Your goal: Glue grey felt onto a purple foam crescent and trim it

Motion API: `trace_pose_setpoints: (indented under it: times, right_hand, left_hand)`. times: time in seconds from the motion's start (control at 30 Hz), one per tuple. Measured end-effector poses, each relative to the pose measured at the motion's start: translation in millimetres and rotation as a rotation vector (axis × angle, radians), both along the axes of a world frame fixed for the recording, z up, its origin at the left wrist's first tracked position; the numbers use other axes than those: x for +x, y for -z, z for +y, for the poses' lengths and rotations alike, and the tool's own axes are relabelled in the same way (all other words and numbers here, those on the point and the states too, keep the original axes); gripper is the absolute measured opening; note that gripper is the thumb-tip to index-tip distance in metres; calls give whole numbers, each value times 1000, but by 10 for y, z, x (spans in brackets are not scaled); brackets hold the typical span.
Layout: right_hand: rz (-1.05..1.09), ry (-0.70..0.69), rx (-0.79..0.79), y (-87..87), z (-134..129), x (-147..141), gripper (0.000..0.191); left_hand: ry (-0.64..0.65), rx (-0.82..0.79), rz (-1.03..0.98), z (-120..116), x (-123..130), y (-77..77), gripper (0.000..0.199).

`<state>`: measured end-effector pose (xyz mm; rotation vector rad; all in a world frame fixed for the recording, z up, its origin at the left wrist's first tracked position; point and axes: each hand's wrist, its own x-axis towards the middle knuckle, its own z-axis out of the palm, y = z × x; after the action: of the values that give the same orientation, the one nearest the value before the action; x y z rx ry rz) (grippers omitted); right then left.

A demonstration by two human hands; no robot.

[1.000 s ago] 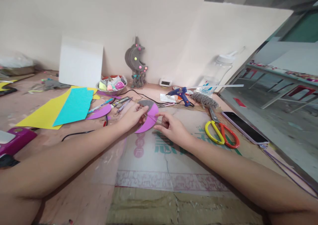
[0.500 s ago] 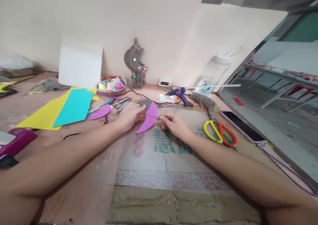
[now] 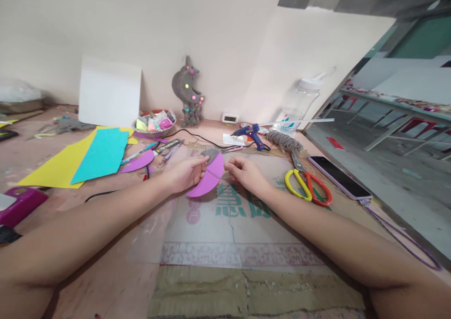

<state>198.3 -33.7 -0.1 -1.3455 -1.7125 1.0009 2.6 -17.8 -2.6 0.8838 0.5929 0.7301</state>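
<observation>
My left hand (image 3: 186, 172) grips a purple crescent-moon cutout (image 3: 208, 177) by its inner side, above the middle of the table. Grey yarn (image 3: 211, 155) is wrapped around the crescent's upper end, and a strand crosses its middle. Close to the crescent's right edge, my right hand (image 3: 244, 172) is closed in a pinch on the grey yarn strand, which is thin and hard to see between the fingertips. Against the wall hangs or stands a finished-looking grey yarn moon (image 3: 188, 86) with coloured pompoms.
Scissors (image 3: 306, 187), a phone (image 3: 340, 177), a yarn bundle (image 3: 284, 140) and a blue glue gun (image 3: 252, 135) lie to the right. Yellow (image 3: 52, 166) and turquoise sheets (image 3: 100, 154), pens, a purple cutout (image 3: 139, 161) and a bowl (image 3: 155, 127) are on the left. A bottle (image 3: 299, 105) stands behind.
The crescent has tilted, its lower tip swinging slightly left and down. My left fingers have shifted on it, and the right hand stays near its right edge. The whole view has moved slightly.
</observation>
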Motion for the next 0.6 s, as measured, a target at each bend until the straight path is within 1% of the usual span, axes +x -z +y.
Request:
trace_pose_setpoints:
  times: [0.07, 0.2, 0.27, 0.4, 0.57, 0.6]
  right_hand:
    - [7, -34, 15, 3, 7, 15, 28]
    - [80, -161, 42, -14, 2, 42, 41]
    - [77, -195, 67, -29, -13, 44, 40]
    - [9, -195, 124, -23, -24, 24, 27]
    - [-81, -148, 111, 39, 9, -17, 23]
    - [-103, -148, 111, 46, 11, -24, 24]
  left_hand:
    - [-13, -5, -6, 32, -8, 9, 20]
    - [-118, 0, 5, 85, -7, 13, 22]
    - [-157, 2, -2, 97, 1, 6, 22]
    - [-167, 4, -2, 81, 17, -30, 22]
    - [-173, 55, 38, 26, 18, -63, 16]
    - [-200, 78, 55, 18, 17, -60, 15]
